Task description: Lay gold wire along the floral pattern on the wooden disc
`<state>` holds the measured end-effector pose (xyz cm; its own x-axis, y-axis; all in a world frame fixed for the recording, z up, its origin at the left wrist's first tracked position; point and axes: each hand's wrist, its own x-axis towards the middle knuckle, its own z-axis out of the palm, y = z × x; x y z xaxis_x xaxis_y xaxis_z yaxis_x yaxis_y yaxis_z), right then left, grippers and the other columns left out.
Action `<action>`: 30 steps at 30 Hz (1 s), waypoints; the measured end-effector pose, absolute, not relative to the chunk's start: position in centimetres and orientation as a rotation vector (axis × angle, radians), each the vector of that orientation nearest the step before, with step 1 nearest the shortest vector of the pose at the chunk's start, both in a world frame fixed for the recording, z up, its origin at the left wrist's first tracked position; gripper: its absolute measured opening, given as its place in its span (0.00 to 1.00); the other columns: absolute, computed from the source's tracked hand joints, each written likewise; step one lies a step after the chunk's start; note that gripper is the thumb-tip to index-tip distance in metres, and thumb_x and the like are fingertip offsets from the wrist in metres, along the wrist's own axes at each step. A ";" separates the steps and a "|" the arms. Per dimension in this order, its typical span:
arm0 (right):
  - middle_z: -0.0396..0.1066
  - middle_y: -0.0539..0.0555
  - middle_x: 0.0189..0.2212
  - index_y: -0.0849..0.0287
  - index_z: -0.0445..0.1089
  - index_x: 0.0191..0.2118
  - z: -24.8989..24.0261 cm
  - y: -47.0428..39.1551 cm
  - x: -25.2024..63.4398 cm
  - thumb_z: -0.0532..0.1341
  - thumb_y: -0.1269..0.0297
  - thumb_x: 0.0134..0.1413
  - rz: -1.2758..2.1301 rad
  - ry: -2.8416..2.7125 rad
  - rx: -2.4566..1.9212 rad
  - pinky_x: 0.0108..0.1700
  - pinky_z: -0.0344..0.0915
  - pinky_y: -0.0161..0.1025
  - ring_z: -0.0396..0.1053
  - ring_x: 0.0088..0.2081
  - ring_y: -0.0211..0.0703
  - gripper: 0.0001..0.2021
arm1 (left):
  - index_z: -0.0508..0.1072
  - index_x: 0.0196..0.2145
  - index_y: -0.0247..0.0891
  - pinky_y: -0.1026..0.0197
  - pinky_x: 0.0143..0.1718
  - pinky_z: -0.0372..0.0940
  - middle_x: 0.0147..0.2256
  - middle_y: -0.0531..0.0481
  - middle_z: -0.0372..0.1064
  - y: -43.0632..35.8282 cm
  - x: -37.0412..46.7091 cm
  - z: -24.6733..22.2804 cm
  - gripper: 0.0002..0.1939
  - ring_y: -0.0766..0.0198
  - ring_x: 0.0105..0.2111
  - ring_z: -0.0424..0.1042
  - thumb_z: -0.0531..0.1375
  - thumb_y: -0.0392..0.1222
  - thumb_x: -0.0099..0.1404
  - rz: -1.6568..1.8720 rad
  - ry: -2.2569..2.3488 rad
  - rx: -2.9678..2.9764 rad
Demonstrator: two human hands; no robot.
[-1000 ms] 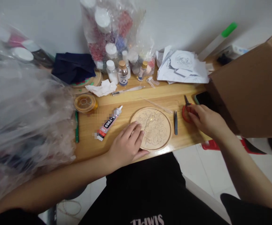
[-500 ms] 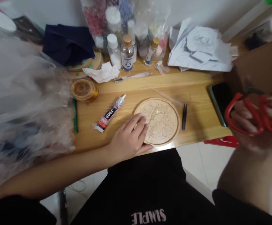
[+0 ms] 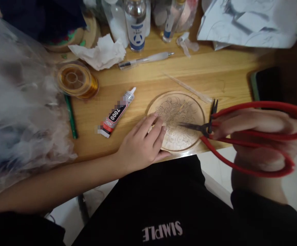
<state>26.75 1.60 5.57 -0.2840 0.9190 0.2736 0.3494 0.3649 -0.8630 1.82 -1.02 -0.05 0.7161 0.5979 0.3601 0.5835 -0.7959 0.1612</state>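
My left hand holds a round wooden plate at its left side, fingers on top and thumb by the near edge. Drawn flower outlines cover the plate, and a short gold wire piece lies near its upper part. In my right hand are red-handled scissors, fingers through the loops. Their dark tips point left above the plate; the blades look nearly closed. Partly behind the scissors are black tweezers, right of the plate.
Left of the plate lie a glue tube, a spool of gold wire and a green pen. Beyond are a pen, crumpled tissue, bottles and paper drawings. A phone rests at right.
My right hand has brought the scissors leftward from the far right to over the plate. The view has moved closer to the table. My left hand stays on the plate.
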 end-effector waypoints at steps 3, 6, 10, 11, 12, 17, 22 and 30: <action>0.72 0.50 0.29 0.55 0.72 0.33 5.7 2.6 26.0 0.49 0.40 0.66 0.781 -2.189 -0.936 0.34 0.70 0.37 0.73 0.33 0.39 0.26 | 0.72 0.48 0.19 0.45 0.52 0.72 0.50 0.26 0.73 -1.0 1.8 0.1 0.32 0.39 0.54 0.73 0.62 0.58 0.67 0.618 0.997 2.878; 0.68 0.49 0.25 0.54 0.70 0.32 5.2 4.0 25.4 0.48 0.48 0.69 0.772 -2.285 -0.789 0.27 0.63 0.37 0.69 0.28 0.38 0.21 | 0.72 0.48 0.18 0.45 0.52 0.72 0.50 0.24 0.73 -1.0 1.8 0.0 0.33 0.38 0.54 0.73 0.62 0.59 0.67 0.625 1.003 2.881; 0.63 0.47 0.21 0.53 0.69 0.31 4.8 4.9 24.8 0.47 0.52 0.71 0.711 -2.339 -0.740 0.27 0.61 0.37 0.65 0.24 0.37 0.21 | 0.73 0.48 0.19 0.46 0.52 0.72 0.50 0.27 0.74 -1.0 1.8 0.0 0.33 0.40 0.53 0.73 0.59 0.60 0.69 0.629 1.009 2.897; 0.63 0.47 0.21 0.53 0.69 0.31 4.8 5.0 24.6 0.47 0.53 0.71 0.695 -2.350 -0.733 0.26 0.61 0.37 0.65 0.24 0.36 0.21 | 0.73 0.48 0.19 0.46 0.52 0.72 0.50 0.28 0.74 -1.0 1.8 0.0 0.32 0.40 0.53 0.73 0.59 0.59 0.69 0.630 1.014 2.894; 0.63 0.47 0.21 0.53 0.68 0.31 4.8 5.0 24.5 0.47 0.54 0.71 0.691 -2.357 -0.729 0.25 0.60 0.36 0.64 0.24 0.36 0.20 | 0.73 0.48 0.19 0.46 0.52 0.72 0.50 0.28 0.74 -1.0 1.8 0.0 0.31 0.40 0.53 0.73 0.59 0.58 0.69 0.628 1.019 2.887; 0.64 0.45 0.22 0.54 0.64 0.28 4.7 4.9 24.3 0.49 0.54 0.71 0.711 -2.330 -0.754 0.24 0.60 0.36 0.64 0.23 0.34 0.20 | 0.73 0.48 0.19 0.45 0.53 0.71 0.51 0.27 0.73 -1.1 1.9 -0.1 0.30 0.40 0.54 0.72 0.59 0.57 0.70 0.642 1.024 2.849; 0.64 0.45 0.22 0.54 0.63 0.28 4.7 5.0 24.2 0.50 0.56 0.71 0.719 -2.348 -0.750 0.25 0.60 0.36 0.64 0.24 0.33 0.18 | 0.73 0.49 0.18 0.45 0.54 0.71 0.51 0.26 0.73 -1.2 1.9 -0.2 0.31 0.38 0.54 0.73 0.59 0.57 0.70 0.643 1.024 2.841; 0.63 0.46 0.22 0.56 0.64 0.28 4.5 4.9 23.8 0.50 0.57 0.70 0.701 -2.349 -0.776 0.24 0.59 0.35 0.64 0.24 0.33 0.18 | 0.73 0.47 0.20 0.47 0.55 0.71 0.50 0.30 0.74 -1.1 1.9 0.0 0.30 0.40 0.53 0.73 0.60 0.57 0.69 0.648 1.050 2.853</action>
